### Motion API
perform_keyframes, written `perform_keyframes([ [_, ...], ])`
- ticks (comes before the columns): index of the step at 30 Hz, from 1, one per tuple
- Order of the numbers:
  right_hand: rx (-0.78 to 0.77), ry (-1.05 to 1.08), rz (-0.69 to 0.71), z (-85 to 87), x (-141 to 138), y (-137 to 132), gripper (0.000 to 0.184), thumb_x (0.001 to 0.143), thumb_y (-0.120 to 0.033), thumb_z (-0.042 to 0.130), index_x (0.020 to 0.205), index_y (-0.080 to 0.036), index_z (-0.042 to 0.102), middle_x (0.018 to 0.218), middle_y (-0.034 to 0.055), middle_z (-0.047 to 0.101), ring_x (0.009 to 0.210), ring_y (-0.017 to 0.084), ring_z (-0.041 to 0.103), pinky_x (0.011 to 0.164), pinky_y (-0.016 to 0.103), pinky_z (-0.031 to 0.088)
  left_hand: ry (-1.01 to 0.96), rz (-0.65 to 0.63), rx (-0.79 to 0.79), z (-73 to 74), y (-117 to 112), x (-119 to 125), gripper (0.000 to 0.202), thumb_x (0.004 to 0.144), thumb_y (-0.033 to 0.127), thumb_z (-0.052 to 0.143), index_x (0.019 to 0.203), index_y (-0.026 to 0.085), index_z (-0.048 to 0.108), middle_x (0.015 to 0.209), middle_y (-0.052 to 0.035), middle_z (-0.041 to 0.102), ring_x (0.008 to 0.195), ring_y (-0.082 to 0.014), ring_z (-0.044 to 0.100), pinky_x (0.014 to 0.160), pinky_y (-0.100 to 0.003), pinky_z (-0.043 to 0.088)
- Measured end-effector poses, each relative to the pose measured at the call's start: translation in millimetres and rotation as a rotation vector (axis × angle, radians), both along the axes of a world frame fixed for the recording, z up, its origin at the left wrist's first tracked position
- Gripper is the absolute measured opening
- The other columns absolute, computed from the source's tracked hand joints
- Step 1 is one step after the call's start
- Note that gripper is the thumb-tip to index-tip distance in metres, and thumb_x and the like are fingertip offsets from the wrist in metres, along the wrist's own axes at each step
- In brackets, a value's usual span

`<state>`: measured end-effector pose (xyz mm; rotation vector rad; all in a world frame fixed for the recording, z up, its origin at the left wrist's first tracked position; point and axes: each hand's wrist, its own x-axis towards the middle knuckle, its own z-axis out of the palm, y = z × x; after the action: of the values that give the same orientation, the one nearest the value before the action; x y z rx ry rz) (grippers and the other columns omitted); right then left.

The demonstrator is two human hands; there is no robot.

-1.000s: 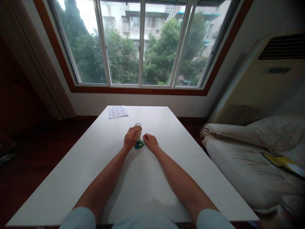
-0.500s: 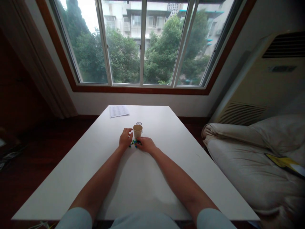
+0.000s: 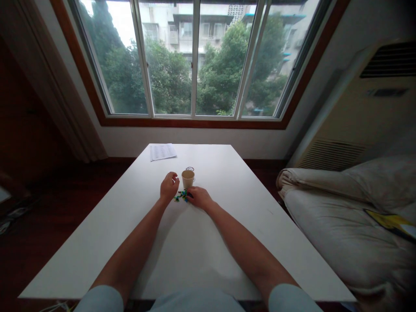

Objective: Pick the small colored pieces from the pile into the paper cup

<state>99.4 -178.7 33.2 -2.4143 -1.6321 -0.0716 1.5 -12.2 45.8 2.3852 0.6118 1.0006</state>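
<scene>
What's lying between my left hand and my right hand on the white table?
In the head view, a loose scatter of small multicoloured pieces lies there, with the round tan cup just beyond.

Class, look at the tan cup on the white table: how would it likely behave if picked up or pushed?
The cup has a plain, papery-looking wall, so it is probably light and might dent if squeezed. It narrows toward its base, so a push near the rim could tip it. Its round shape suggests that, once tipped, it may roll on the smooth-looking table.
</scene>
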Motion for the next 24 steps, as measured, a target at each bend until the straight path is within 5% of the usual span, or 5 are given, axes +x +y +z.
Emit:
perform_keyframes([
  [5, -0.012, -0.013, -0.018, 1.2, -1, 1, 0.020, 0.095, -0.036, 0.055, 0.104, -0.023, 0.066, 0.107, 0.0047, 0.069, 0.097, 0.018, 0.061, 0.075, 0.024, 0.039, 0.266, -0.064, 0.031, -1.1, 0, 1, 0.020, 0.091, 0.029, 0.049, 0.088, 0.021, 0.067, 0.086, -0.0032, 0.068, 0.077, -0.0152, 0.059, 0.071, -0.025, 0.042],
  [11, 0.021, 0.027, 0.006, 2.3, 0, 0, 0.017, 0.095, -0.031, 0.056, 0.104, -0.023, 0.067, 0.108, 0.0052, 0.068, 0.099, 0.018, 0.060, 0.079, 0.024, 0.040, 0.548, -0.141, 0.068, 3.4, -3, -1, 0.025, 0.090, 0.039, 0.052, 0.091, 0.023, 0.071, 0.086, -0.0038, 0.073, 0.079, -0.0172, 0.065, 0.067, -0.024, 0.041],
  [24, 0.155, 0.040, 0.002, 1.7, 2, 2, 0.014, 0.099, -0.024, 0.053, 0.103, -0.020, 0.065, 0.105, 0.0055, 0.066, 0.095, 0.016, 0.059, 0.079, 0.024, 0.039, 0.742, -0.236, 0.166, 29.8, -1, -15, 0.029, 0.084, 0.049, 0.060, 0.096, 0.024, 0.070, 0.090, -0.0051, 0.075, 0.085, -0.0209, 0.067, 0.072, -0.026, 0.046],
])
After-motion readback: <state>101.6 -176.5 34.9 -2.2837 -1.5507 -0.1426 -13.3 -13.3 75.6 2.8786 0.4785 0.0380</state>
